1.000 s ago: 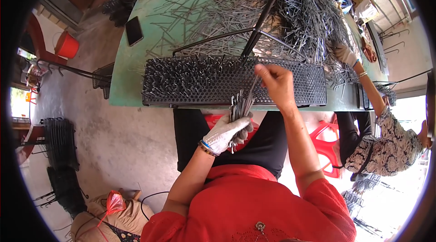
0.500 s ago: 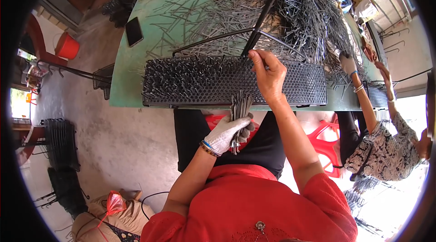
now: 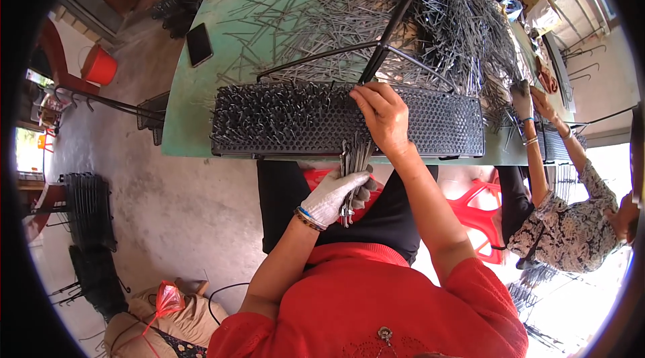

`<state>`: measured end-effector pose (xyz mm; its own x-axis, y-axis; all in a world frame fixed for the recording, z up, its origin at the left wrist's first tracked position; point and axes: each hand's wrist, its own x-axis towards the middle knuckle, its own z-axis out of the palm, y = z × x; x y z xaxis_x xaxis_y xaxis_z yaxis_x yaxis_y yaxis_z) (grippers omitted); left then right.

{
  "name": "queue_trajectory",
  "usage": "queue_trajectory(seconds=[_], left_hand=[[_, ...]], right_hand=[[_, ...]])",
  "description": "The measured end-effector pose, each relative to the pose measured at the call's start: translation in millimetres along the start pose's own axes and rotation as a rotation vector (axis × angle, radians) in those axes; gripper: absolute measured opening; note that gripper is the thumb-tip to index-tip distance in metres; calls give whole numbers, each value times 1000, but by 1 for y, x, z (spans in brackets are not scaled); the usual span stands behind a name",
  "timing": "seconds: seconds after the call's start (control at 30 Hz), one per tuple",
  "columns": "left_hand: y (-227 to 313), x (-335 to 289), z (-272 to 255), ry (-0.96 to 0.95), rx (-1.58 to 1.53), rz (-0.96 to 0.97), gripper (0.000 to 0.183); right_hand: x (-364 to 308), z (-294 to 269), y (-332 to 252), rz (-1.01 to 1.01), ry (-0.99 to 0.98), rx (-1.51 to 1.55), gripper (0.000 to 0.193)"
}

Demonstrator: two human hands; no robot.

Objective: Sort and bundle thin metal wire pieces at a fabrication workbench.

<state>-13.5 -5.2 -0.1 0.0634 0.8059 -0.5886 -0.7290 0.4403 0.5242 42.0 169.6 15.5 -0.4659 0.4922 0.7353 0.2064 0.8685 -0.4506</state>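
A black perforated metal rack (image 3: 440,123) lies along the near edge of the green table, its left part thick with short dark metal pins (image 3: 262,116) standing in the holes. In my left hand (image 3: 332,198), which wears a white glove, is an upright bundle of thin metal pins (image 3: 356,154), just in front of the rack. My bare right hand (image 3: 384,117) is over the middle of the rack, at the border between filled and bare holes. Its thumb and fingers are pinched together; whatever is between the tips is too small to make out.
Loose metal pins (image 3: 316,28) and a dense heap (image 3: 457,28) cover the green table (image 3: 185,116) behind the rack. A black bar frame (image 3: 396,15) rises over it. A phone (image 3: 199,45) lies at left. At right, a co-worker's hands (image 3: 531,99) handle another rack.
My right hand has shifted left and slightly nearer along the rack, still pinched. My left hand stays with its bundle. The co-worker's hands have come closer together.
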Motion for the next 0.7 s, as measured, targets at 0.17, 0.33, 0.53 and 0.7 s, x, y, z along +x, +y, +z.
queue_trajectory(seconds=[0.17, 0.33, 0.53, 0.7], left_hand=[[1, -3, -3, -3, 12, 28, 21], [0, -5, -4, -10, -16, 40, 21], [0, -4, -4, -4, -6, 22, 21], [1, -3, -3, 32, 55, 29, 20]], right_hand=[[5, -12, -7, -28, -91, -154, 15], [5, -15, -11, 41, -106, -223, 15], [4, -17, -11, -30, -100, -182, 15], [1, -19, -17, -6, -184, -246, 15]])
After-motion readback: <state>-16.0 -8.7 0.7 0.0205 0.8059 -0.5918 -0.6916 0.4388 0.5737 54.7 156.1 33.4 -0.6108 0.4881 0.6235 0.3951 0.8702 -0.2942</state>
